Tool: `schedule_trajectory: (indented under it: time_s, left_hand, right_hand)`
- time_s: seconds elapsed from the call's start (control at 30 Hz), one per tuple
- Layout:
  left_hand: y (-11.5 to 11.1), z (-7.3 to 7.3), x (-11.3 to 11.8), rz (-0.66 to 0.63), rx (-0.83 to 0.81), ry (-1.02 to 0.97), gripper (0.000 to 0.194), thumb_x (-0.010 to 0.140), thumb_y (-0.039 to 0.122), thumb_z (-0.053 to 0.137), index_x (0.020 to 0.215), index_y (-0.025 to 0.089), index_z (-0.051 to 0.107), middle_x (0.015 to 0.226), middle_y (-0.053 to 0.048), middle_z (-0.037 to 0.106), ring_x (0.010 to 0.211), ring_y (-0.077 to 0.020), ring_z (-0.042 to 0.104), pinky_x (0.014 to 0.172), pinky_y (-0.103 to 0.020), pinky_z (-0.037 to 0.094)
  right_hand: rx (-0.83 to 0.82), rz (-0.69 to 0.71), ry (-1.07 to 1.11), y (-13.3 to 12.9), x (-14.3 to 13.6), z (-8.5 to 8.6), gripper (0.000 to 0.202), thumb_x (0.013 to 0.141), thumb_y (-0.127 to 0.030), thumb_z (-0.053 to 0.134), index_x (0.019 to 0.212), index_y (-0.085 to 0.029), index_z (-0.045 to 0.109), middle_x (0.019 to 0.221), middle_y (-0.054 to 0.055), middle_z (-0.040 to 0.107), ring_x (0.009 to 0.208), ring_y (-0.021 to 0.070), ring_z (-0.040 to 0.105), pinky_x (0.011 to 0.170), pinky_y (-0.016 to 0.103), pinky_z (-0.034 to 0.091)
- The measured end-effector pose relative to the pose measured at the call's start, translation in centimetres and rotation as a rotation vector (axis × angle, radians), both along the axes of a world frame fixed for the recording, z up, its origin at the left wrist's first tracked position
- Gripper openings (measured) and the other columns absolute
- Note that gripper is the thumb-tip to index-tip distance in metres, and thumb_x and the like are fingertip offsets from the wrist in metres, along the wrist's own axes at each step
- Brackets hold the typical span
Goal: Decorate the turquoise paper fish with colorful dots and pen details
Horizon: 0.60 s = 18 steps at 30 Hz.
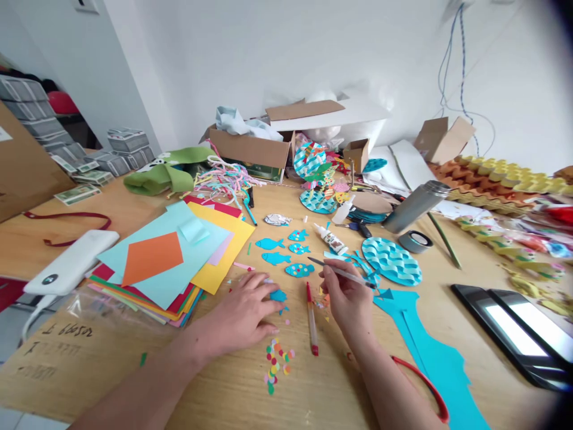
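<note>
My left hand [246, 310] lies palm down on the table, its fingers spread. Its fingertips are at a small blue paper fish [278, 295], partly covered by them. In my right hand [347, 298] is a slim grey pen [342, 272], pointing left above the table. Between my hands lies a red-capped pen [312, 319] with a clear barrel. Beyond them are several blue cut-out fish, one with coloured dots [299, 270]. Small round paper dots [276, 364] are scattered near my left wrist. Red-handled scissors [423, 382] lie partly hidden under my right forearm.
Stacked coloured paper [156, 263] and a white power bank [71, 263] lie left. A glue bottle [331, 240], woven blue oval [391, 261] and steel flask [416, 206] stand or lie beyond my right hand. Blue paper [430, 346] and two black devices [514, 334] are right.
</note>
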<state>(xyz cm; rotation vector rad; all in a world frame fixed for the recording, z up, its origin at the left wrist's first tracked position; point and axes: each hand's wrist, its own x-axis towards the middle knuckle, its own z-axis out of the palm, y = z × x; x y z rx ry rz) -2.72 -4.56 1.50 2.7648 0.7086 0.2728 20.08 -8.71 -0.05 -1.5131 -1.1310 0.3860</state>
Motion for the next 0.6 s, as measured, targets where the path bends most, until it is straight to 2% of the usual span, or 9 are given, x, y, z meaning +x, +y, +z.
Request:
schedule_trajectory:
  time_s: [0.1, 0.2, 0.4, 0.6]
  left_hand:
    - [0.0, 0.0, -0.1, 0.009, -0.015, 0.004, 0.039, 0.084, 0.039, 0.076, 0.12, 0.027, 0.071, 0.136, -0.007, 0.061, 0.135, -0.0319, 0.043, 0.116, -0.053, 0.033]
    - [0.1, 0.0, -0.1, 0.009, -0.029, -0.005, 0.039, 0.084, 0.042, 0.075, 0.12, 0.028, 0.071, 0.136, -0.007, 0.061, 0.136, -0.0313, 0.043, 0.117, -0.055, 0.03]
    - [0.1, 0.0, -0.1, -0.008, -0.046, -0.036, 0.032, 0.085, 0.038, 0.075, 0.114, 0.025, 0.074, 0.133, -0.008, 0.063, 0.134, -0.031, 0.044, 0.116, -0.053, 0.032]
    - [0.1, 0.0, -0.1, -0.003, -0.065, -0.032, 0.03, 0.084, 0.038, 0.075, 0.111, 0.024, 0.075, 0.134, -0.008, 0.063, 0.136, -0.0309, 0.044, 0.116, -0.054, 0.031]
  right_hand:
    - [0.059, 0.04, -0.231, 0.0, 0.9, 0.6, 0.02, 0.094, -0.036, 0.057, 0.099, -0.02, 0.068, 0.087, 0.005, 0.07, 0.074, 0.0187, 0.067, 0.065, 0.03, 0.054]
    - [0.105, 0.092, -0.505, 0.0, 1.8, 1.2, 0.02, 0.098, -0.028, 0.05, 0.102, -0.022, 0.069, 0.094, 0.007, 0.073, 0.088, 0.0223, 0.067, 0.078, 0.035, 0.053]
    - [-0.157, 0.239, -0.931, -0.2, 3.4, 1.4, 0.035, 0.096, -0.013, 0.047, 0.122, -0.021, 0.069, 0.111, 0.01, 0.074, 0.11, 0.0285, 0.057, 0.092, 0.042, 0.048]
    - [-0.365, 0.223, -1.056, -0.1, 3.6, 0.8, 0.054, 0.085, 0.002, 0.044, 0.13, -0.019, 0.064, 0.127, 0.011, 0.069, 0.121, 0.0308, 0.052, 0.096, 0.045, 0.042]
